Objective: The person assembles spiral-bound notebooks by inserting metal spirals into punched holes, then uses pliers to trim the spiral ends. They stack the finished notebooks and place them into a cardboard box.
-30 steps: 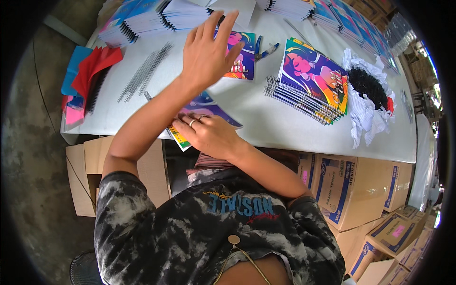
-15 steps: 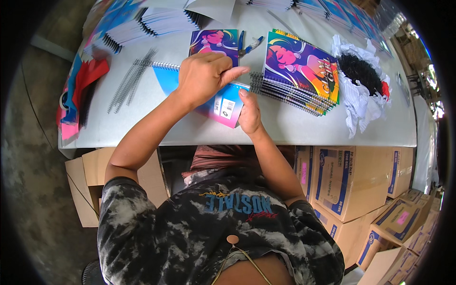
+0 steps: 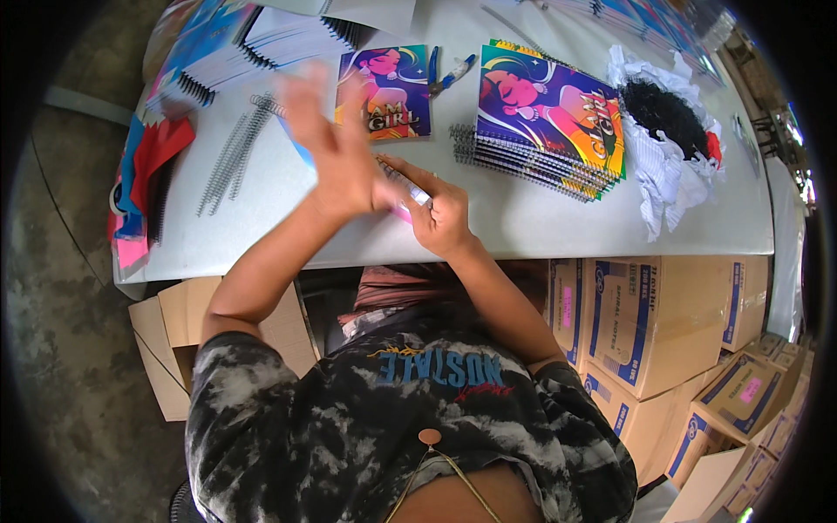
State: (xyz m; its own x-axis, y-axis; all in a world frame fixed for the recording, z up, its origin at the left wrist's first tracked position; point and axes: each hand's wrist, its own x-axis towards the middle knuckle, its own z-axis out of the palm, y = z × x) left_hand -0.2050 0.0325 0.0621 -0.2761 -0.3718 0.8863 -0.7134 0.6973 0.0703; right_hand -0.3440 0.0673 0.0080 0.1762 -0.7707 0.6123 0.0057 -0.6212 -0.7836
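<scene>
My right hand (image 3: 443, 213) grips a spiral notebook (image 3: 408, 186) near the table's front edge, thumb on top and fingers around it. The notebook is tilted, and much of its blue and pink cover is hidden behind my hands. Over its left part, my left hand (image 3: 338, 170) is raised with fingers spread, smeared by motion. Just beyond lies a notebook with a purple illustrated cover (image 3: 384, 91). Blue-handled pliers (image 3: 449, 77) rest beside that cover. To the right stands a stack of similar spiral notebooks (image 3: 549, 122).
Loose wire coils (image 3: 228, 161) lie at the left, near red cloth (image 3: 166, 144) and a blue tape dispenser (image 3: 131, 205). Stacks of bound notebooks (image 3: 209, 61) line the far side. Crumpled white material with a black tangle (image 3: 667, 122) sits at right. Cardboard boxes (image 3: 649, 322) are below.
My left hand has gone from closed over the notebook's spiral edge to spread and lifted. My right hand has moved slightly left and nearer, turning the notebook up on a tilt.
</scene>
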